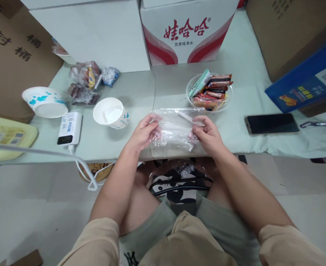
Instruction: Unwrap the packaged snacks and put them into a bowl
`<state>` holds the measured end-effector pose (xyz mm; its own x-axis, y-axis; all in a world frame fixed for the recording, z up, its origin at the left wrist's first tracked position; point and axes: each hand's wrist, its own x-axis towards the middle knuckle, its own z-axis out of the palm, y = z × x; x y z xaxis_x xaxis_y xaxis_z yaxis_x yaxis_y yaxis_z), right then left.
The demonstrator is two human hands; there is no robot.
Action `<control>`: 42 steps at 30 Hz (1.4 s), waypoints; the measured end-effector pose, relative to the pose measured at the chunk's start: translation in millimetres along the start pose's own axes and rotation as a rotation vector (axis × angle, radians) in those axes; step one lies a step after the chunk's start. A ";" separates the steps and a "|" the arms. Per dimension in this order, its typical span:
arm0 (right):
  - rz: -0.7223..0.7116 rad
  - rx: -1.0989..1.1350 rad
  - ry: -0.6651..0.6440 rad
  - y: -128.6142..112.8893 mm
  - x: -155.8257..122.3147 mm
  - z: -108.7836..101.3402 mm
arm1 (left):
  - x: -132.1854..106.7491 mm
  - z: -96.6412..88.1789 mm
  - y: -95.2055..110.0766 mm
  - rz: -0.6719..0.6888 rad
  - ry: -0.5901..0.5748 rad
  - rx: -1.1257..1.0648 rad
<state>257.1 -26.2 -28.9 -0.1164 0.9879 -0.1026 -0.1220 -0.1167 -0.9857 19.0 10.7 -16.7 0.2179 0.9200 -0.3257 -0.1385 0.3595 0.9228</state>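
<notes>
A clear, crinkled plastic bag (pixel 172 129) is stretched between my hands, above the front edge of the table. My left hand (pixel 145 133) pinches its left side between thumb and fingers. On the opposite side, my right hand (pixel 207 135) has closed on the bag too. A slim white stick-like piece (pixel 186 117) lies along the film by my right fingertips; whether it is inside the bag I cannot tell. Just left of my left hand stands a white paper cup (pixel 118 119) with something white in it. Beyond my right hand sits a clear round bowl (pixel 228 101) of wrapped snacks (pixel 211 88).
On the left are a patterned paper bowl (pixel 37 99), a white power bank (pixel 70 127) with a cable, and wrapped food (pixel 82 79). A phone (pixel 272 123) and pen (pixel 319 124) lie right. White cartons (pixel 185 44) line the back; a bag with black handles (pixel 179 188) is below.
</notes>
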 end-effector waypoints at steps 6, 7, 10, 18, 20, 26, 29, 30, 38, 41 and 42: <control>0.019 0.111 0.020 0.7 3.6 -1.5 | -1.8 -2.9 7.2 0.035 -0.113 -0.103; 0.000 0.102 0.004 1.5 4.2 -2.5 | -2.1 -3.1 6.9 0.059 -0.126 -0.076; -0.084 -0.016 0.005 4.1 5.1 -4.2 | -3.0 -2.9 3.4 0.128 -0.150 0.051; 0.089 -0.014 0.057 7.7 4.5 0.6 | 3.4 -5.9 -9.3 0.236 -0.092 0.156; 0.071 -0.025 0.094 9.6 6.4 0.6 | 6.2 -6.8 -10.6 0.231 -0.046 0.182; -0.161 -0.060 0.226 11.4 8.6 0.9 | 12.4 -8.7 -11.0 0.404 0.122 0.214; -0.317 -0.174 0.260 9.5 5.2 2.8 | 9.3 -6.4 -13.1 0.537 0.295 0.305; -0.361 -0.226 0.261 9.0 3.6 3.8 | 7.3 -4.1 -15.2 0.564 0.311 0.346; -0.279 -0.243 0.062 12.0 -10.5 24.0 | 4.4 25.0 -43.2 0.581 -0.093 0.482; -0.146 -0.023 -0.087 12.8 -11.5 32.7 | 5.4 29.5 -44.0 0.532 -0.205 0.376; -0.114 0.020 -0.103 13.1 -11.0 34.5 | 4.7 30.3 -42.8 0.510 -0.218 0.338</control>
<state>222.8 -42.1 -36.0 -0.2010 0.9793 0.0247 -0.1591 -0.0078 -0.9872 55.3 -5.1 -51.6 0.4017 0.8965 0.1868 0.0279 -0.2158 0.9760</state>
